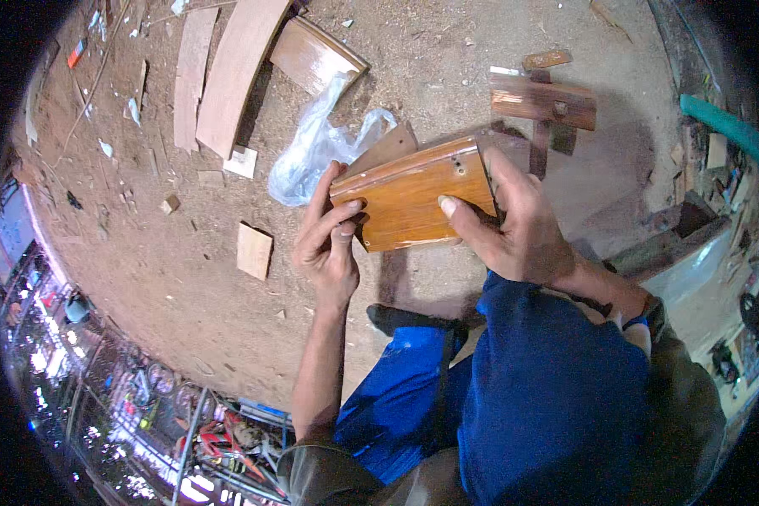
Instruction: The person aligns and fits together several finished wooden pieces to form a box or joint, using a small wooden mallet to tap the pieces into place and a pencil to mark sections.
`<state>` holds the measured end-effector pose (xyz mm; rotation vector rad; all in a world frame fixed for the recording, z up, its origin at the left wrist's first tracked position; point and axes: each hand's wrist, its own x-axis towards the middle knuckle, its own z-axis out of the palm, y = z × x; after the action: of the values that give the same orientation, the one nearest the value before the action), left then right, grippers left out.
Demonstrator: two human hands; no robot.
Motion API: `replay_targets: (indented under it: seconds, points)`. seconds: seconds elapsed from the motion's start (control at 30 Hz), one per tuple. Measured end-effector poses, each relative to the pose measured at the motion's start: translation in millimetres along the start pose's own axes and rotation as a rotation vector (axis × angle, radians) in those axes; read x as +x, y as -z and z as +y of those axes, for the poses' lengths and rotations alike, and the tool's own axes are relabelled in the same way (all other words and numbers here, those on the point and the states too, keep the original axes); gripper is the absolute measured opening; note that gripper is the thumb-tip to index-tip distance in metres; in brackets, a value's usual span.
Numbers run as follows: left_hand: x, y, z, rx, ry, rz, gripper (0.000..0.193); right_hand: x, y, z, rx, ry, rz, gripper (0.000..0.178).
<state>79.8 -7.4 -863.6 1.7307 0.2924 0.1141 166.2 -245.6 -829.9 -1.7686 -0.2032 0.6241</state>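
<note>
Both my hands grip a varnished orange-brown wooden board (417, 201) with a moulded long edge, held up above the ground. Small dark holes show near its upper right corner. My left hand (327, 232) clasps the left end, fingers bent round it. At the right end my right hand (514, 215) is closed on the board, thumb lying on the face and the other fingers mostly hidden behind. Just beyond the board lies a crumpled clear plastic bag (316, 156). A brown flat piece (385, 152) shows partly behind the board's upper edge.
Long curved wood pieces (243, 72) and a varnished panel (314, 57) lie at the far left. Wood blocks (544, 103) sit at the far right. A small offcut (254, 250) rests on the dirt floor at left. A green tube (725, 126) is at the right edge.
</note>
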Motion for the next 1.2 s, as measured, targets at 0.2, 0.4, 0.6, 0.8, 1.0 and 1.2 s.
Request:
replay_targets:
  seconds: [0.2,0.4,0.6,0.8,1.0,1.2]
  points:
    - [-1.5,-2.6,2.7,-0.045,0.091,0.001,0.032,-7.1,-7.7,-11.6,-0.051,-0.118,0.036,0.039]
    - [3.9,-22.1,-6.5,-0.189,0.173,0.119,0.041,-12.9,-14.2,-8.7,0.150,-0.022,0.073,0.039]
    - [10.8,-57.9,21.3,-0.086,0.331,0.418,0.048,-25.4,-8.8,-22.9,0.270,0.103,-0.169,0.055]
    - [8.4,-79.8,17.8,0.063,0.429,0.495,0.048,-30.9,-4.4,-13.0,0.207,0.267,-0.174,0.055]
    - [12.2,-76.5,24.4,0.167,0.459,0.544,0.048,-25.3,1.3,-12.2,0.294,0.270,-0.201,0.057]
    - [14.0,-77.4,25.7,0.211,0.477,0.565,0.047,-20.4,2.3,-11.2,0.327,0.265,-0.212,0.060]
